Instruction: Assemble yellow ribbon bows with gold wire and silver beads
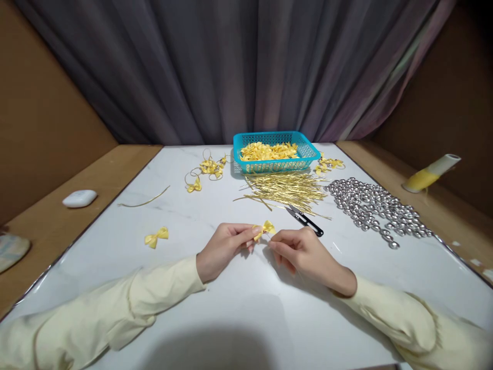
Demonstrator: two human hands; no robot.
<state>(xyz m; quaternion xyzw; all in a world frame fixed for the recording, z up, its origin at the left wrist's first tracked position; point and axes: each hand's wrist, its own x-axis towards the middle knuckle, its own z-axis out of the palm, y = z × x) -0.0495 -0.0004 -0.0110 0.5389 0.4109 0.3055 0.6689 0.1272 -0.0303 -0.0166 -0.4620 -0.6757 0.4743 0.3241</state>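
One yellow bow [269, 226]: held just above the tabletop [115, 241], its near end clamped between the thumb and fingers of your left hand [225, 249], which hid part of it.
Bow's long axis: sideways, rising slightly rightward, the free wing pointing away from your left hand.
Nearer side: your left had the grip; your right hand [304, 252] was just beside the bow, lower and to its right, thumb and forefinger drawn together. Whether they pinched a fine strand could not be told.
Left of you: a spare bow [156, 237] lay apart, a lone gold strand [144, 198] beyond it.
Straight ahead: a blue basket [275, 166] of bows stood behind a loose sheaf of gold strands [287, 190]; black-handled snips [308, 222] rested beyond your right hand.
Right of you: silver pieces [379, 208] were spread toward the tabletop's edge.
Lettering: no brand or label was readable, neither on the snips nor the white object [79, 198] at left.
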